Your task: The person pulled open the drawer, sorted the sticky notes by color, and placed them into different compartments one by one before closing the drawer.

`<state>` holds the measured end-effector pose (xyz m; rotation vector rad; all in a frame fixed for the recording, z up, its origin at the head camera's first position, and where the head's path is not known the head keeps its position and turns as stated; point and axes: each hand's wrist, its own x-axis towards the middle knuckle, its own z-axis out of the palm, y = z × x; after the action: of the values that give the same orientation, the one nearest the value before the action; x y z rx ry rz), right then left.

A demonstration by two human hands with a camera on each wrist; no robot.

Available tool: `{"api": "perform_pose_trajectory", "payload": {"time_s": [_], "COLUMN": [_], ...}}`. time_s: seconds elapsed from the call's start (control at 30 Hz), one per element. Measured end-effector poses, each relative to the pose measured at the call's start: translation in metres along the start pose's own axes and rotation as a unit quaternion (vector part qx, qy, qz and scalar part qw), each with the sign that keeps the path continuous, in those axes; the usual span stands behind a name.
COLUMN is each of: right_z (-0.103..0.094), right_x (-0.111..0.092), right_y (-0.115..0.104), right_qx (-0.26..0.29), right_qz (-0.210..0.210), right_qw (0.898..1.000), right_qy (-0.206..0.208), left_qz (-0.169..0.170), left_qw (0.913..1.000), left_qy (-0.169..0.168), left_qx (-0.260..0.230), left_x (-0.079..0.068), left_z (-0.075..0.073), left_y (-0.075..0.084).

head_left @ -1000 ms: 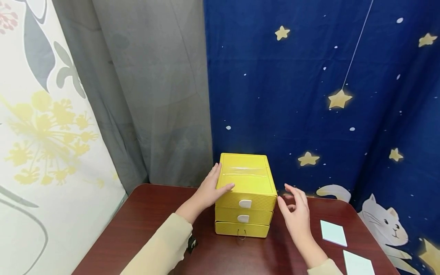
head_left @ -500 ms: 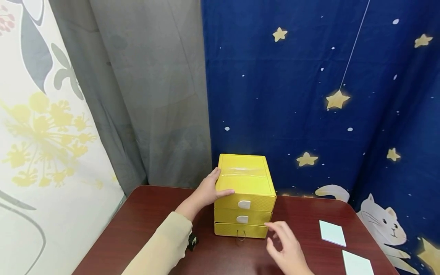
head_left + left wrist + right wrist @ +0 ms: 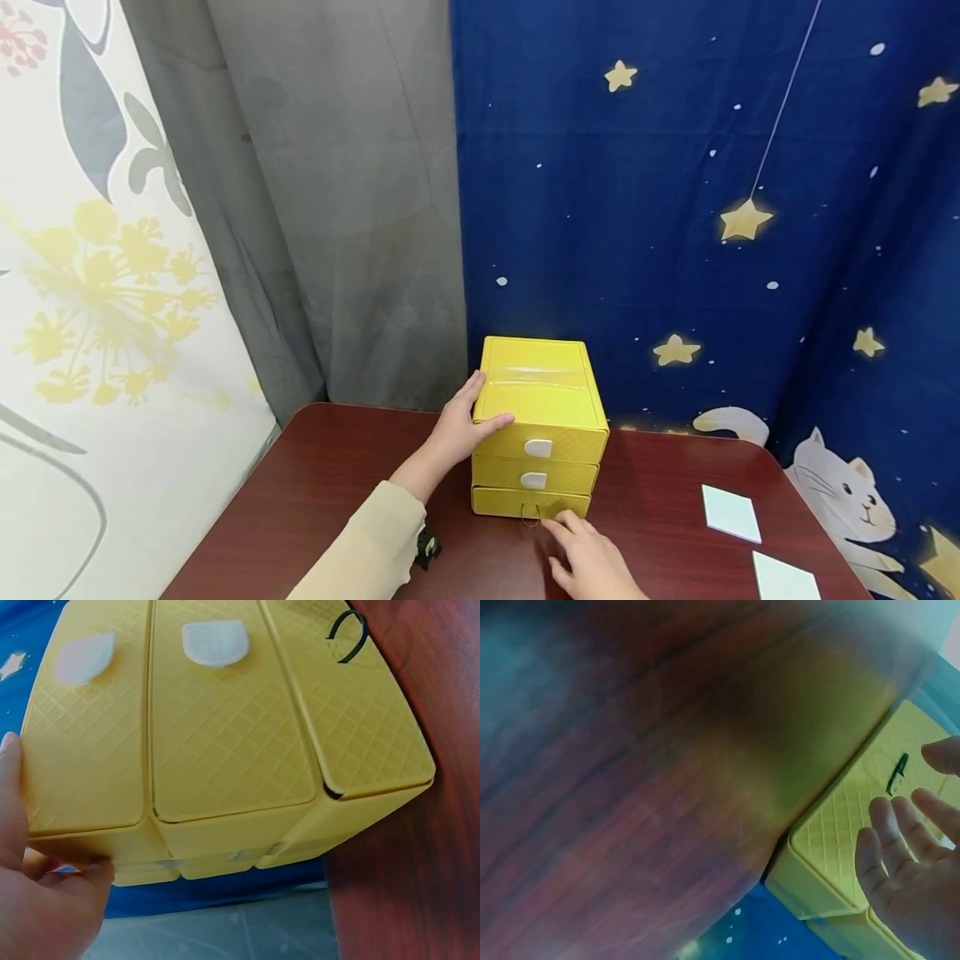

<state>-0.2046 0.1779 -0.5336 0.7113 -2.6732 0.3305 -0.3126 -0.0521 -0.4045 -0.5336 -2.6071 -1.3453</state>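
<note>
A yellow three-drawer box [image 3: 540,396] stands on the dark red-brown table [image 3: 315,492]. Its upper two drawers carry white pull tabs [image 3: 216,641]; on the bottom drawer [image 3: 495,502] hangs a thin dark cord loop [image 3: 365,634]. My left hand [image 3: 459,429] rests on the box's upper left edge, thumb laid over the top front edge and straight fingers along the side. In front of the bottom drawer, my right hand [image 3: 588,554] has its fingers loosely extended close to the loop. In the right wrist view, thumb and fingers are spread apart near the loop, with nothing between them.
Two pale square note pads [image 3: 731,513] lie at the table's right side. A small black object [image 3: 427,547] shows beside the left sleeve. Behind the table hang a grey curtain [image 3: 352,250] and a blue star-patterned curtain [image 3: 585,208].
My right hand has come down from the box's upper right side to the front of the bottom drawer, moving left towards the loop. The left hand has stayed on the box.
</note>
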Motion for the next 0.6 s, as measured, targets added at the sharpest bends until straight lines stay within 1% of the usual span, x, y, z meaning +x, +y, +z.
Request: {"api": "perform_pose_trajectory", "payload": {"time_s": [0.13,0.2,0.37,0.5,0.6], "right_z": [0.008,0.012,0.017,0.018,0.019], "right_x": [0.007,0.01,0.017,0.021,0.023], "right_y": [-0.005,-0.008,-0.016,-0.022,-0.024], "right_qx": [-0.026,-0.039,-0.075,-0.104,-0.113], "right_qz": [-0.006,-0.011,-0.009,-0.004,-0.007], "right_qw": [0.999,0.999,0.997,0.995,0.993], "right_qy": [-0.018,-0.017,0.0,0.004,0.014], "left_qz": [-0.002,-0.004,-0.004,-0.003,-0.002], "left_qw": [0.9995,0.9991,0.9982,0.9979,0.9978], "left_qy": [0.014,0.019,0.024,0.027,0.028], "left_qx": [-0.027,-0.039,-0.055,-0.059,-0.061], "left_x": [-0.002,-0.002,-0.003,-0.003,-0.004], "left_z": [0.004,0.005,0.005,0.006,0.006], "left_y": [-0.003,-0.004,-0.005,-0.006,-0.006]}}
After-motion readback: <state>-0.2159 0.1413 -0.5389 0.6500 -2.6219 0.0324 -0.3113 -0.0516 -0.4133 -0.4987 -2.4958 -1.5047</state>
